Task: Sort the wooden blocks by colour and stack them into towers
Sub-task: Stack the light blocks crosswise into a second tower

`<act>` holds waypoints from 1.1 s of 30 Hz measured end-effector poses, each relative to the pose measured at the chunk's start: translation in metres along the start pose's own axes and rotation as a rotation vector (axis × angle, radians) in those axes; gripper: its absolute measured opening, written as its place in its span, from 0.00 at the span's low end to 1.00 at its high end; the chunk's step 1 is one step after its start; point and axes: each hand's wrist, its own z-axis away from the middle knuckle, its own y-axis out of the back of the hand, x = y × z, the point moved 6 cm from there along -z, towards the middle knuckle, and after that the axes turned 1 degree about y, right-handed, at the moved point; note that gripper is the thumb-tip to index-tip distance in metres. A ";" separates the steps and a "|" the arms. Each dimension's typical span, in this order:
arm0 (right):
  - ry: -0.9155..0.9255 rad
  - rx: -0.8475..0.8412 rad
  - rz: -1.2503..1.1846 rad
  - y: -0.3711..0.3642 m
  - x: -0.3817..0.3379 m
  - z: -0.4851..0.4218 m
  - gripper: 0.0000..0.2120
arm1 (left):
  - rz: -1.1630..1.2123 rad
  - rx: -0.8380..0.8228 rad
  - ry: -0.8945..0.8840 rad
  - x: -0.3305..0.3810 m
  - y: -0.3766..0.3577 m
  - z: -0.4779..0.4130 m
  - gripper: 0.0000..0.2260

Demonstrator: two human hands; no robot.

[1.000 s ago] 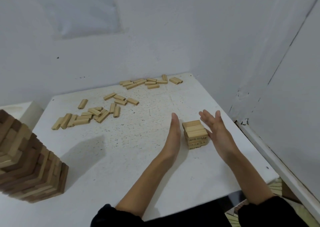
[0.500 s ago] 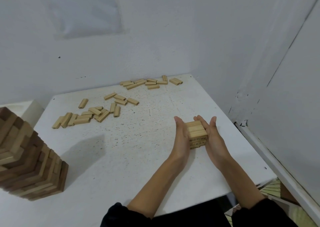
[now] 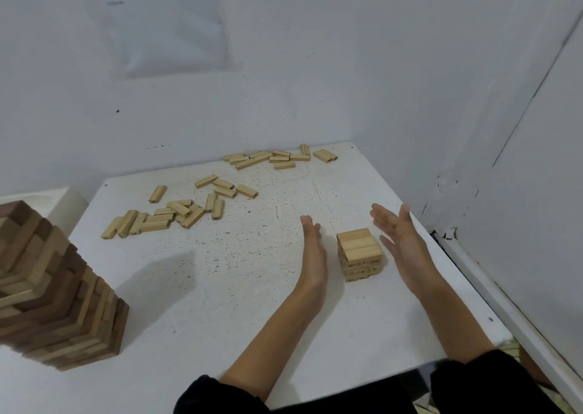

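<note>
Short light tower (image 3: pixel 359 252) at 3 o'clock on the table (image 3: pixel 252 303), flanked by left hand (image 3: pixel 312 256) at its 9 and right hand (image 3: pixel 405 246) at its 3. Both released, fingers straight, clear of it, holding nothing. Could skew or topple if clipped by a closing palm. Loose light blocks (image 3: pixel 176 211) at 11. Wall sheet (image 3: pixel 164 22) at 12: print too blurred to read.

My left hand (image 3: pixel 313 252) and right hand (image 3: pixel 403 244) stand apart at centre right, palms facing, fingers straight, forearms rising from below.
</note>
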 end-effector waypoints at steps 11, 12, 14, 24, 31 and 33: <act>0.151 -0.095 0.464 -0.026 0.000 -0.096 0.13 | -0.576 0.178 -0.252 0.034 0.061 -0.093 0.17; 0.202 -0.086 0.511 -0.028 0.000 -0.107 0.13 | -0.642 0.169 -0.274 0.035 0.062 -0.102 0.17; 0.320 -0.055 0.670 -0.030 0.002 -0.129 0.13 | -0.749 0.162 -0.284 0.036 0.064 -0.120 0.21; 0.508 0.081 1.071 -0.038 -0.006 -0.237 0.22 | -1.028 0.359 -0.533 0.056 0.068 -0.217 0.22; 0.601 0.022 1.032 -0.048 -0.006 -0.269 0.15 | -1.175 0.392 -0.640 0.068 0.068 -0.256 0.20; 0.662 -0.010 0.976 -0.049 -0.007 -0.267 0.12 | -1.191 0.402 -0.664 0.069 0.068 -0.262 0.20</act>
